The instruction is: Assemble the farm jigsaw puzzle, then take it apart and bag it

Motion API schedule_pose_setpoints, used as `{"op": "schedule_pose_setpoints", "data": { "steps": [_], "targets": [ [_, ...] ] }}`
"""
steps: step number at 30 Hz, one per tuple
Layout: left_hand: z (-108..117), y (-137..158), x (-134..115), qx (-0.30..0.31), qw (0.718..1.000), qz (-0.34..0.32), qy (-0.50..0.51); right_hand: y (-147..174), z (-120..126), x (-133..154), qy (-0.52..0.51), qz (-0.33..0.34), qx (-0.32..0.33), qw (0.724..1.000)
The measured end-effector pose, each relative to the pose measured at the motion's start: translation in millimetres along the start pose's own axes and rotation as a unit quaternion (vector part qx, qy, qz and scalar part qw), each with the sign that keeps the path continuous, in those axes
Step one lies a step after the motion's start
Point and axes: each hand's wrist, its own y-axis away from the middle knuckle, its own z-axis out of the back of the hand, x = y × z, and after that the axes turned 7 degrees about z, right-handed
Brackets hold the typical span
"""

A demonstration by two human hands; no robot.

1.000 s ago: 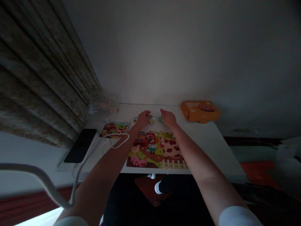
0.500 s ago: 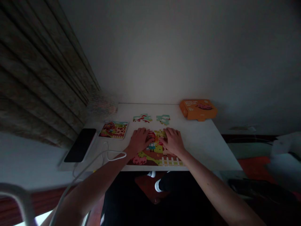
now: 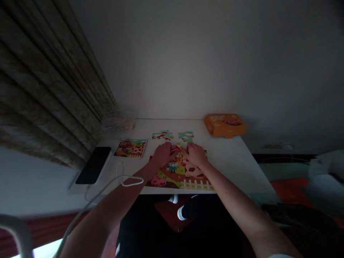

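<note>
At six o'clock on the worktop (image 3: 233, 165), the puzzle (image 3: 177, 175) looks largely joined. The left hand (image 3: 163, 154) at its eleven o'clock and the right hand (image 3: 196, 154) at one rest over it, thumbs spread from fingers. Beyond, towards twelve, roof pieces (image 3: 163, 135) and sky pieces (image 3: 186, 136) lie apart, not yet joined.

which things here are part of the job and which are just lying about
Part of the job: flat, colourful cardboard farm jigsaw under the left hand and right hand; loose, mostly green jigsaw pieces; probably the small, rectangular farm picture card and orange puzzle box.

Apparently just lying about: black rectangular phone; thin white cable; crinkled transparent wrapping.
</note>
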Motion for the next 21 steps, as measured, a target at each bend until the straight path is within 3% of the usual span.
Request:
{"op": "schedule_pose_setpoints", "data": {
  "steps": [7,12,16,21],
  "targets": [
    [5,-43,27,-0.014,0.999,-0.028,0.008,-12,3,-7,-0.007,0.009,0.041,0.999],
    [15,-63,47,-0.062,0.998,-0.019,-0.021,-19,7,-14,-0.007,0.048,0.072,0.996],
    [22,-44,43,-0.088,0.996,-0.009,-0.022,-19,11,-19,-0.026,0.042,0.063,0.997],
    [9,22,9,-0.024,0.999,-0.034,0.002,-16,10,-21,-0.050,0.047,0.037,0.997]
  ]
}}
